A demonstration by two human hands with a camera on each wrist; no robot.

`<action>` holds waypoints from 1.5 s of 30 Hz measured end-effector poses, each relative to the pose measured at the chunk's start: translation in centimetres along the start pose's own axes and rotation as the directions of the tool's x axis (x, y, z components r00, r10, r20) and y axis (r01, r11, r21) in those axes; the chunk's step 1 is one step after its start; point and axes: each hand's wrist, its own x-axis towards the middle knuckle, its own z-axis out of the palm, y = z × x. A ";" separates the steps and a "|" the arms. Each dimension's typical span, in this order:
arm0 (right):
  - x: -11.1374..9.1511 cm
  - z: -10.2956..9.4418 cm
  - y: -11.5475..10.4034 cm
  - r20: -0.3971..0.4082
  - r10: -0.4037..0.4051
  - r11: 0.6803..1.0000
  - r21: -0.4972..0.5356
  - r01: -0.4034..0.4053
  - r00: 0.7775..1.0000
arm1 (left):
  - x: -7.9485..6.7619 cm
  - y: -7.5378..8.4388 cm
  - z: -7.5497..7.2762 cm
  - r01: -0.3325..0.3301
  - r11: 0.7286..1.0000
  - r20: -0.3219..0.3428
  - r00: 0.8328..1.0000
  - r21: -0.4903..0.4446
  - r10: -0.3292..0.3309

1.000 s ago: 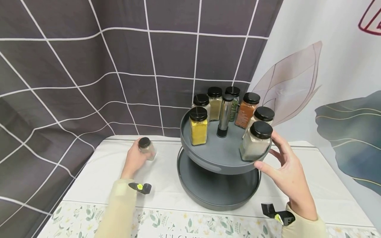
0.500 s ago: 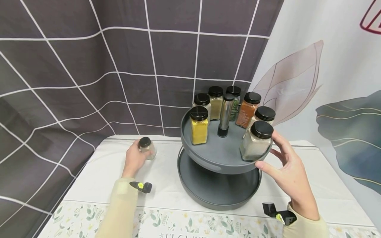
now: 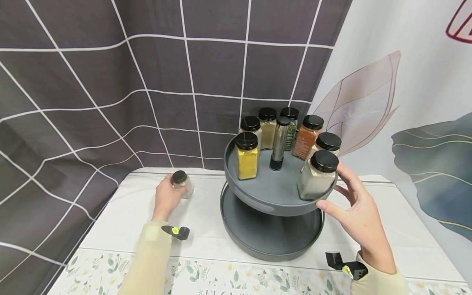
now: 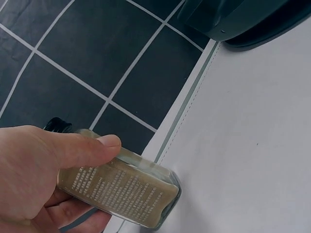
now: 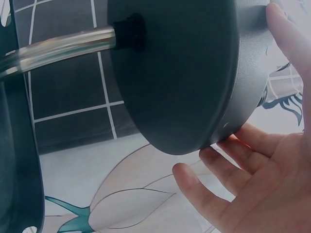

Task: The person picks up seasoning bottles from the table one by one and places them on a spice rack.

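Note:
My left hand (image 3: 166, 198) grips a glass spice jar (image 3: 186, 189) with a black lid, at the left of the table. Printed text covers the jar's side in the left wrist view, and the contents look beige; whether its base touches the table I cannot tell. My right hand (image 3: 363, 217) holds the rim of a grey two-tier turntable's upper tray (image 3: 274, 190), thumb in front and fingers at the right side. Under that tray, the right wrist view shows the metal post (image 5: 92, 42) and some fingertips (image 5: 210, 154) against the rim.
Several black-lidded jars stand around the upper tray, among them a yellow one (image 3: 247, 164), an orange one (image 3: 304, 141) and a pale one (image 3: 314, 183) beside my right hand. Below is the lower tray (image 3: 273, 239). A dark grid-patterned curtain (image 3: 214, 69) hangs behind the white table (image 3: 200, 217).

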 end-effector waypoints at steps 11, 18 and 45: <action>-0.1 -0.2 0.2 -0.005 0.010 1.000 -0.030 -0.010 1.000 | -0.6 0.3 -0.1 0.009 1.000 -0.015 1.000 -0.026 -0.009; -0.1 -0.2 0.2 -0.005 -0.012 1.000 -0.016 0.012 1.000 | -1.1 1.4 -0.7 0.015 0.999 -0.061 0.998 -0.040 -0.017; 0.0 -0.5 0.0 -0.006 -0.052 0.998 0.044 0.053 0.999 | -4.8 8.6 -4.6 -0.184 0.981 -0.259 0.952 -0.058 0.163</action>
